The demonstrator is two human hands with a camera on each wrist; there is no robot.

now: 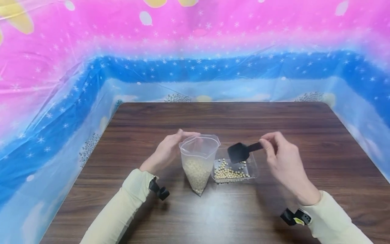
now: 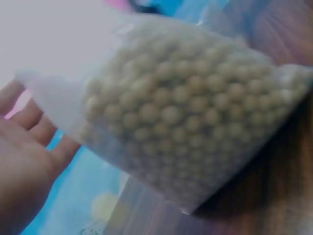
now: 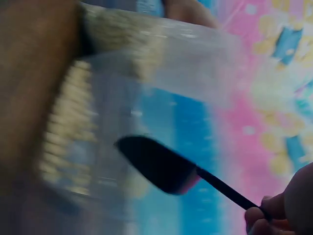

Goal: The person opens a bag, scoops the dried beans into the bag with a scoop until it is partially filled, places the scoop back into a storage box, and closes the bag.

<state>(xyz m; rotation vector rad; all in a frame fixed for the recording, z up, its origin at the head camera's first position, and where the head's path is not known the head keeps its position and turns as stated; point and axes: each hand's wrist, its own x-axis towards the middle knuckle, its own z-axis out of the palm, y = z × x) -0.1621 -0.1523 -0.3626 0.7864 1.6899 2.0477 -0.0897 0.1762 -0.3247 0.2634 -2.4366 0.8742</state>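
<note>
A clear plastic bag point(image 1: 198, 166), partly filled with pale round soybeans point(image 2: 181, 103), stands on the table with its mouth open. My left hand point(image 1: 166, 149) is at the bag's far left side, its extended fingers touching the upper edge; the bag hides some fingertips. My right hand point(image 1: 284, 161) pinches the handle of a black scoop point(image 1: 239, 152) between thumb and fingers. The scoop hangs above a clear shallow plastic box point(image 1: 253, 169), right of the bag. Loose soybeans point(image 1: 230, 173) lie in the box, mostly toward its near side. Whether the scoop carries any is unclear.
A dark wood-grain table point(image 1: 243, 217) lies beneath everything. The box stands close against the bag's right side. A pink and blue patterned cloth point(image 1: 195, 67) surrounds the table's back and sides. Each wrist bears a small black camera point(image 1: 161, 191).
</note>
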